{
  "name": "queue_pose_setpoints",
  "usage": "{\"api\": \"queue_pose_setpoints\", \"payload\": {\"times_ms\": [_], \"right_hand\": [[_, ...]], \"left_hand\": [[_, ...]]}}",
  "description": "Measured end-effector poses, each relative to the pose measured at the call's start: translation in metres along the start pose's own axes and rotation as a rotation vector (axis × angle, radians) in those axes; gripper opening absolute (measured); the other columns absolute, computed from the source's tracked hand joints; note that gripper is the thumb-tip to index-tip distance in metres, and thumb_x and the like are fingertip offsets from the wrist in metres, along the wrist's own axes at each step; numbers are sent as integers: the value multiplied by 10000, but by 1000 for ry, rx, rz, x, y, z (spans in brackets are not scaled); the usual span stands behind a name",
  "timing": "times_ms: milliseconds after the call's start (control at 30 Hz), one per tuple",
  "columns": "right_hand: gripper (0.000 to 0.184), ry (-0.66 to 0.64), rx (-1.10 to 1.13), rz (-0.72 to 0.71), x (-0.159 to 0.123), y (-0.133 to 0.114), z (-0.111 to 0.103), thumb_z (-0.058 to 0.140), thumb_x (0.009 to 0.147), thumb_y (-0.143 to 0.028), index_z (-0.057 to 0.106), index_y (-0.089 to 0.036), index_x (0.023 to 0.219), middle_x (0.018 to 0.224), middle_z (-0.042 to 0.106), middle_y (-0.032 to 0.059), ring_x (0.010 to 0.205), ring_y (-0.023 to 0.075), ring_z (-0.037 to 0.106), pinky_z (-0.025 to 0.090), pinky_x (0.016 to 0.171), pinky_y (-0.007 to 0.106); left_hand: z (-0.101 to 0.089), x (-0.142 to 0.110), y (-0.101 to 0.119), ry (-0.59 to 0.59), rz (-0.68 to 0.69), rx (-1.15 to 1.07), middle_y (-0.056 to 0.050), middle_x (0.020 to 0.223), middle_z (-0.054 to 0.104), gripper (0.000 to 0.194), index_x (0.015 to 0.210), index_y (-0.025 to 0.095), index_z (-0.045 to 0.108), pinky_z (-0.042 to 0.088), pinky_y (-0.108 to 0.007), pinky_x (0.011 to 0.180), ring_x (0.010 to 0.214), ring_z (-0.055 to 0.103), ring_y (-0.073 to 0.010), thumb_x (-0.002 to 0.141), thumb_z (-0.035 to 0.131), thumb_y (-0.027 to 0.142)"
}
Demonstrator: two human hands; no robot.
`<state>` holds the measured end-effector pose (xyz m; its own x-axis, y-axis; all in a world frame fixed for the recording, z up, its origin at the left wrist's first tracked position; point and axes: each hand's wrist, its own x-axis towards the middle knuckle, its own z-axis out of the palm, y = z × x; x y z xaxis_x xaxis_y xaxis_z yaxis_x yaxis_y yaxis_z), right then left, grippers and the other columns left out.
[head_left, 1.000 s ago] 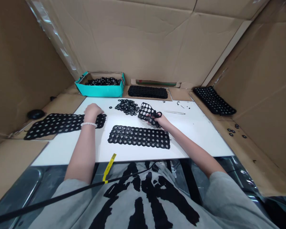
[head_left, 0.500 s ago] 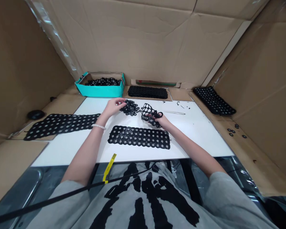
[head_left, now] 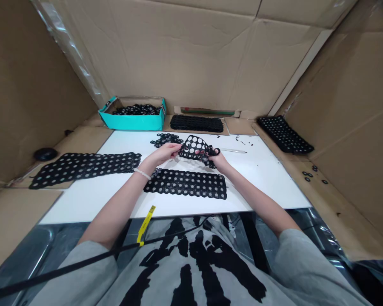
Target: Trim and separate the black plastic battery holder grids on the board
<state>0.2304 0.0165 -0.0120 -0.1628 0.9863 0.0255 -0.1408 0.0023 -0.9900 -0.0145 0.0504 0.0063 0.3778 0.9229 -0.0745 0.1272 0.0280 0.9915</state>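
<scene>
Left hand (head_left: 163, 154) has moved in from the loose rings to join the right hand (head_left: 219, 161), and both now hold a perforated black lattice sheet (head_left: 191, 146) just above the white board (head_left: 268, 187). Fingers on each side pinch closely at its ends, the right ones among bunched folds. It looks light, soft and floppy, so its solid webbing between holes seems the place to grip. Just below lies a flat lattice panel (head_left: 185, 184); another lies at left (head_left: 83, 165). Beyond are loose black rings (head_left: 166, 139), and at upper left a teal box (head_left: 132, 123).
</scene>
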Motion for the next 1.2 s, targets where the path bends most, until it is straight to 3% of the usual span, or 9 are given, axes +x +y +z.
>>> {"api": "queue_pose_setpoints", "payload": {"times_ms": [167, 267, 333, 433, 633, 767, 900, 1067, 1200], "right_hand": [[193, -99, -16, 49, -2, 11, 7, 576, 477, -205, 505, -198, 657, 830, 682, 29, 788, 204, 605, 483, 805, 352], [144, -59, -165, 45, -3, 18, 9, 530, 483, -186, 507, -192, 624, 734, 652, 14, 753, 195, 578, 469, 787, 340], [133, -13, -237, 40, -3, 21, 8, 513, 489, -178, 524, -190, 621, 676, 626, 2, 764, 196, 563, 461, 782, 328], [158, 23, -198, 38, -1, 21, 6, 521, 486, -171, 547, -188, 641, 702, 636, -5, 805, 195, 566, 458, 804, 319], [200, 73, -25, 60, 0, 13, 2, 565, 465, -148, 542, -195, 658, 721, 630, -7, 832, 202, 586, 475, 830, 334], [227, 84, 92, 53, 0, 12, 2, 588, 454, -132, 547, -196, 668, 772, 647, 11, 859, 218, 609, 501, 821, 353], [220, 50, 113, 8, 1, 13, 0, 624, 493, -155, 540, -200, 691, 818, 652, 26, 914, 251, 634, 524, 836, 412], [248, 6, 169, 6, 2, 10, -3, 637, 485, -146, 553, -197, 713, 826, 643, 26, 886, 245, 652, 527, 866, 431], [247, -6, 210, -5, 1, 10, -5, 660, 495, -144, 484, -199, 659, 736, 588, 2, 830, 223, 650, 536, 854, 426]], "left_hand": [[-25, 7, -3, 378, 81, 228, -5, 556, 546, 278, 756, 139, 674, 282, -233, 500, 502, 403, -113, 826, 570, 387], [-50, 11, -10, 759, 176, 356, -80, 810, 704, 352, 912, 140, 711, 399, -267, 627, 673, 556, -164, 900, 457, 384], [-63, 12, -15, 862, 200, 499, -106, 960, 729, 365, 964, 146, 725, 431, -298, 765, 839, 610, -204, 918, 431, 357], [-66, 12, -22, 760, 164, 712, -112, 1054, 728, 355, 1109, 152, 723, 392, -365, 935, 1003, 600, -260, 889, 484, 296], [-31, 3, -6, 666, 246, 832, -90, 1184, 707, 422, 1230, 202, 681, 353, -461, 994, 1156, 515, -337, 819, 592, 223], [-8, -3, 9, 341, 284, 617, -98, 1098, 732, 327, 1031, 158, 747, 441, -359, 906, 988, 625, -261, 840, 606, 383], [10, -6, 10, 37, 51, 294, -89, 955, 739, 493, 1051, 140, 712, 466, -300, 731, 834, 648, -212, 657, 795, 425], [12, -6, 3, 62, -128, -78, -38, 818, 678, 553, 1053, 145, 666, 410, -238, 618, 703, 596, -127, 562, 861, 308], [10, -6, 1, 47, -117, -59, -34, 897, 676, 537, 1083, 182, 660, 389, -223, 588, 704, 576, -111, 597, 857, 297]]}}
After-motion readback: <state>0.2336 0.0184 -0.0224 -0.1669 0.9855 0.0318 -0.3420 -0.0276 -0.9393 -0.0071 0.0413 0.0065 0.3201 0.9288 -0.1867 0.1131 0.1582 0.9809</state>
